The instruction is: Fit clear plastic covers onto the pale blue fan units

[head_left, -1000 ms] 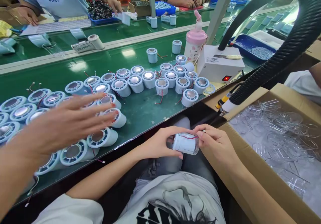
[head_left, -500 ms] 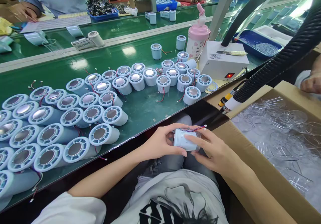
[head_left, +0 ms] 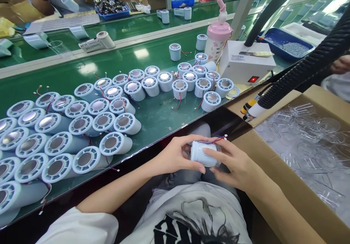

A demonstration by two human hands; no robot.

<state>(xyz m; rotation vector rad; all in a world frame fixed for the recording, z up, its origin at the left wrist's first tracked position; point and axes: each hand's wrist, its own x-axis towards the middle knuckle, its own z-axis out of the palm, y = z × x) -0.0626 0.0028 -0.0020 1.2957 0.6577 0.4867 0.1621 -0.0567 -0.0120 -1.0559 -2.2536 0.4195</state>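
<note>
Two hands on it now! Your left hand (head_left: 179, 157) curls round one end of the blue canister (head_left: 202, 154), your right hand (head_left: 236, 163) lays its fingers over the other, each grip closed just to the canister's width. It's on its side at your twelve o'clock, above your lap (head_left: 177, 180), thin wires (head_left: 218, 139) poking out along its top. Ten o'clock, rows of canisters (head_left: 85, 159) crowd the green bench (head_left: 154, 114)! Pink bottle (head_left: 218, 30) at twelve, white box (head_left: 237, 68) at one, and two o'clock brings a carton (head_left: 253, 147) of clear plastic pieces (head_left: 300, 153).
</note>
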